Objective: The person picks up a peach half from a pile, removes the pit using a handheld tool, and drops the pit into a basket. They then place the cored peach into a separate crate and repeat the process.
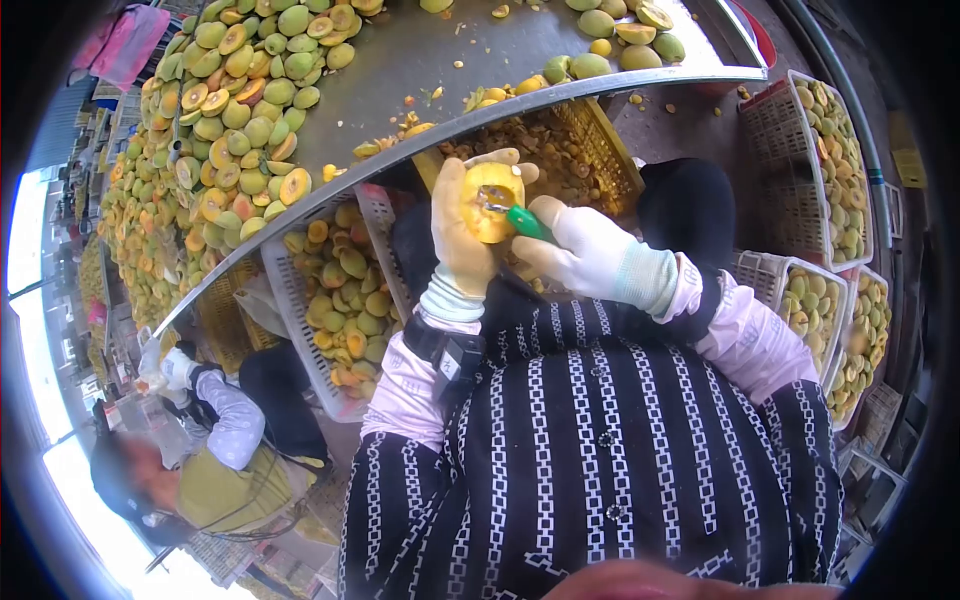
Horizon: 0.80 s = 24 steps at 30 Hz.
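My left hand (462,225), in a pale work glove, is closed around a yellow peach half (481,222) with its cut face turned up. Across that face I see a dark hollow at the pit. In my gloved right hand (590,252) is a pitting knife with a green handle (529,222). Its metal tip reaches into the hollow of the fruit. Both hands are above my lap, just in front of the metal table edge. Under them sits a yellow crate (612,150) holding peach scraps and pits.
Peaches, whole and cut, are heaped on the metal table (385,75). A white crate of peaches (300,290) stands left of me; more peach crates (785,165) stand at right. A co-worker (225,450) sits at the lower left with gloved hands near the table.
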Each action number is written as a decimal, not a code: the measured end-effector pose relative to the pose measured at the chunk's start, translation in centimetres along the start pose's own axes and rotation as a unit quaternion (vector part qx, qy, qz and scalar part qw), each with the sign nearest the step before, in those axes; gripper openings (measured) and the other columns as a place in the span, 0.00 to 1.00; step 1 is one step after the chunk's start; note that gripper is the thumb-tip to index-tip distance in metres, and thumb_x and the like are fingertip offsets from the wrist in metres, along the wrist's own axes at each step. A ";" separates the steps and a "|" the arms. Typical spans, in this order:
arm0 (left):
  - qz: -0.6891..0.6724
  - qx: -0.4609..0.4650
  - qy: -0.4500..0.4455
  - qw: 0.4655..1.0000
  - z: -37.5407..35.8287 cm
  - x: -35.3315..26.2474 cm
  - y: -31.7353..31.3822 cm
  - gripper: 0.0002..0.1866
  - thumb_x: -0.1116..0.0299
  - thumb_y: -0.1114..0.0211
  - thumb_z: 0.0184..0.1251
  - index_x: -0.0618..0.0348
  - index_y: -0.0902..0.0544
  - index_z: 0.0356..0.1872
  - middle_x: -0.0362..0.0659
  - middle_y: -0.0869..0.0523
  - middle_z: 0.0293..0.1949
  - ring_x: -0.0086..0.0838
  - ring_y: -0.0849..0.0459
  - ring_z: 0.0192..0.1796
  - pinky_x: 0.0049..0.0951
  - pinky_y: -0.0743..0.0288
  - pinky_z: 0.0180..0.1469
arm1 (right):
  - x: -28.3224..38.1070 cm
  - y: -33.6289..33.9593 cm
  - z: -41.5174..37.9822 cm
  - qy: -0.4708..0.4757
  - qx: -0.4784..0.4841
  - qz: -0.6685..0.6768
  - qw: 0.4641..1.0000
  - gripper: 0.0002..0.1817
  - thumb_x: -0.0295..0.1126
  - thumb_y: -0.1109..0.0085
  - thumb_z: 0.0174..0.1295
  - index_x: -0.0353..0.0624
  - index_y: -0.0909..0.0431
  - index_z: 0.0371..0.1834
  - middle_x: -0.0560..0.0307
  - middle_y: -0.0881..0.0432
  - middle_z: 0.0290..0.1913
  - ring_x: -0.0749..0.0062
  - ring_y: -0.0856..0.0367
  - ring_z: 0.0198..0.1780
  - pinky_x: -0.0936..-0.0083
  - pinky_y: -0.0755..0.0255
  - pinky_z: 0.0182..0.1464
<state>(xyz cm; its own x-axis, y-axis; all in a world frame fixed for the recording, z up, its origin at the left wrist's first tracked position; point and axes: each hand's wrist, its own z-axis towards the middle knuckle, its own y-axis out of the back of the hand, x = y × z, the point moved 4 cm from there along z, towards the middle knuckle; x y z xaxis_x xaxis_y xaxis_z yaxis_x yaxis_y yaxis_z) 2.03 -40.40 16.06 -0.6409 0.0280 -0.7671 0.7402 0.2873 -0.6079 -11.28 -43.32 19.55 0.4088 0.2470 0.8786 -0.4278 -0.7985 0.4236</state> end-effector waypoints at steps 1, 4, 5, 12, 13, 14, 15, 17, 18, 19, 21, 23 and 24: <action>0.040 -0.005 -0.026 0.999 0.1 0.0 0.0 0.30 0.48 0.63 0.77 0.67 0.24 0.52 0.55 0.16 0.44 0.33 0.16 0.44 0.28 0.21 0.46 | 0.1 0.2 0.0 -0.045 0.014 0.048 0.998 0.20 0.43 0.48 0.66 0.33 0.32 0.43 0.40 0.20 0.27 0.47 0.18 0.32 0.61 0.26 0.37; 0.115 -0.013 -0.087 0.989 0.3 -0.4 -1.0 0.29 0.47 0.63 0.76 0.65 0.26 0.53 0.54 0.17 0.45 0.31 0.17 0.41 0.26 0.21 0.44 | -0.2 0.0 -0.2 -0.052 -0.029 0.058 0.996 0.21 0.42 0.48 0.66 0.32 0.32 0.47 0.41 0.20 0.26 0.54 0.17 0.28 0.64 0.25 0.32; 0.130 -0.013 -0.104 0.986 0.3 -0.3 -1.2 0.28 0.45 0.61 0.76 0.61 0.28 0.55 0.53 0.18 0.47 0.30 0.18 0.38 0.26 0.21 0.42 | -0.1 0.0 -0.5 -0.085 -0.019 0.118 0.989 0.21 0.41 0.48 0.67 0.32 0.34 0.51 0.47 0.21 0.24 0.65 0.20 0.20 0.71 0.26 0.24; 0.065 -0.098 -0.137 0.984 0.2 0.5 -2.5 0.34 0.38 0.64 0.74 0.58 0.31 0.60 0.53 0.20 0.52 0.33 0.18 0.38 0.30 0.20 0.42 | 0.8 0.2 -0.7 -0.170 0.013 0.239 0.956 0.24 0.40 0.50 0.68 0.33 0.36 0.59 0.55 0.24 0.22 0.74 0.25 0.15 0.77 0.28 0.19; 0.052 -0.045 -0.152 0.986 0.0 0.3 -2.6 0.28 0.44 0.58 0.74 0.59 0.31 0.57 0.53 0.22 0.52 0.31 0.20 0.38 0.29 0.21 0.44 | -0.1 0.1 -0.5 -0.171 0.013 0.240 0.956 0.24 0.40 0.50 0.68 0.33 0.36 0.59 0.55 0.24 0.22 0.74 0.25 0.15 0.77 0.28 0.19; 0.052 -0.045 -0.152 0.986 0.1 0.1 -2.4 0.28 0.44 0.58 0.74 0.59 0.31 0.57 0.53 0.22 0.52 0.31 0.20 0.38 0.29 0.21 0.44 | -1.0 0.1 -0.1 -0.099 -0.002 0.182 0.978 0.24 0.40 0.49 0.67 0.34 0.36 0.59 0.52 0.22 0.23 0.71 0.23 0.17 0.75 0.27 0.21; 0.104 -0.031 -0.156 0.982 0.3 -0.3 -2.5 0.28 0.45 0.59 0.75 0.60 0.31 0.56 0.53 0.21 0.50 0.31 0.19 0.39 0.28 0.22 0.45 | -0.8 0.3 0.1 -0.028 -0.017 0.122 0.992 0.23 0.41 0.49 0.67 0.34 0.35 0.58 0.49 0.20 0.25 0.68 0.21 0.19 0.73 0.26 0.23; 0.154 -0.018 -0.159 0.975 0.5 -0.6 -2.3 0.28 0.45 0.60 0.76 0.61 0.30 0.56 0.53 0.19 0.49 0.31 0.19 0.39 0.27 0.22 0.46 | -0.5 0.8 -0.1 -0.024 -0.020 0.090 0.995 0.20 0.38 0.48 0.66 0.34 0.32 0.53 0.48 0.20 0.28 0.64 0.19 0.27 0.70 0.26 0.31; 0.119 -0.012 -0.115 0.986 0.7 -0.3 -2.1 0.28 0.46 0.61 0.76 0.63 0.29 0.55 0.53 0.18 0.47 0.31 0.18 0.41 0.27 0.22 0.48 | -0.3 1.0 -0.1 -0.019 -0.023 0.057 0.998 0.16 0.34 0.46 0.66 0.33 0.30 0.49 0.47 0.20 0.30 0.59 0.17 0.34 0.68 0.25 0.39; 0.084 -0.006 -0.072 0.994 0.9 0.0 -1.9 0.28 0.47 0.62 0.76 0.64 0.28 0.54 0.54 0.17 0.45 0.32 0.18 0.43 0.27 0.23 0.49 | -0.6 1.0 0.0 -0.020 -0.022 0.058 0.998 0.16 0.34 0.46 0.66 0.33 0.30 0.49 0.47 0.20 0.30 0.59 0.17 0.34 0.68 0.25 0.39; 0.062 0.006 -0.033 0.998 1.0 -0.1 -1.7 0.29 0.49 0.62 0.76 0.68 0.26 0.52 0.54 0.16 0.44 0.36 0.17 0.46 0.31 0.22 0.51 | -1.0 1.0 0.1 0.034 -0.015 0.017 0.999 0.22 0.43 0.48 0.67 0.35 0.32 0.54 0.47 0.19 0.25 0.56 0.17 0.27 0.65 0.25 0.32; 0.038 0.017 0.006 0.999 1.2 0.1 -1.2 0.30 0.50 0.62 0.76 0.71 0.24 0.51 0.55 0.16 0.43 0.41 0.17 0.48 0.35 0.22 0.53 | -1.2 1.5 0.2 0.010 0.028 0.021 0.999 0.21 0.43 0.49 0.67 0.35 0.32 0.52 0.47 0.19 0.25 0.55 0.17 0.27 0.65 0.25 0.32; 0.011 0.043 0.034 0.998 1.4 0.4 -0.9 0.30 0.51 0.62 0.76 0.72 0.24 0.51 0.55 0.16 0.43 0.41 0.16 0.48 0.36 0.22 0.54 | -1.2 1.7 0.2 -0.012 0.071 0.024 0.997 0.19 0.42 0.49 0.68 0.35 0.32 0.50 0.46 0.20 0.24 0.53 0.17 0.27 0.65 0.25 0.31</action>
<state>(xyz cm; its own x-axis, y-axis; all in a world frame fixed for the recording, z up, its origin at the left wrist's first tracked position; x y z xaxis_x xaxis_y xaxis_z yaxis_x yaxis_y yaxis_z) 1.40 -41.98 15.98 -0.6340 0.0997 -0.7669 0.7674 0.2035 -0.6080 -12.34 -45.07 19.15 0.4101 0.1957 0.8908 -0.3299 -0.8788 0.3449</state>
